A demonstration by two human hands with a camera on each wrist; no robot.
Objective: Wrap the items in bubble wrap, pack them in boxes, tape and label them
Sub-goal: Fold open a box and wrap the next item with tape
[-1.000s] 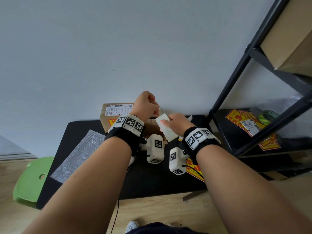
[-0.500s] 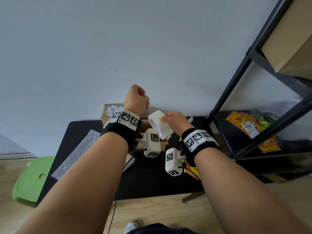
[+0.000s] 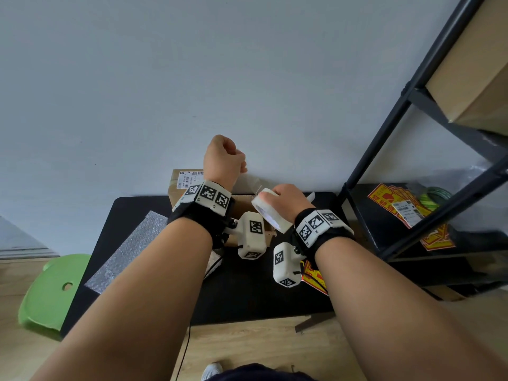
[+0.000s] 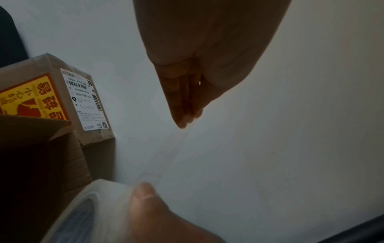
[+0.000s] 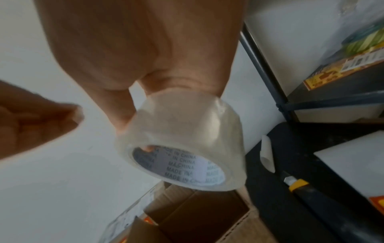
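barely visible: left hand (image 4: 187, 92) pinches tape strip (image 4: 166, 154) (faint); right hand (image 3: 286, 202) grips tape roll (image 5: 182, 141).

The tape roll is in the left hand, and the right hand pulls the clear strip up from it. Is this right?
No, the hands are swapped. The head view shows the right hand holding the tape roll, and the left hand pulling the clear strip up from it.

Soft daylight in the head view; wrist views dim, blurred, edge-warped.
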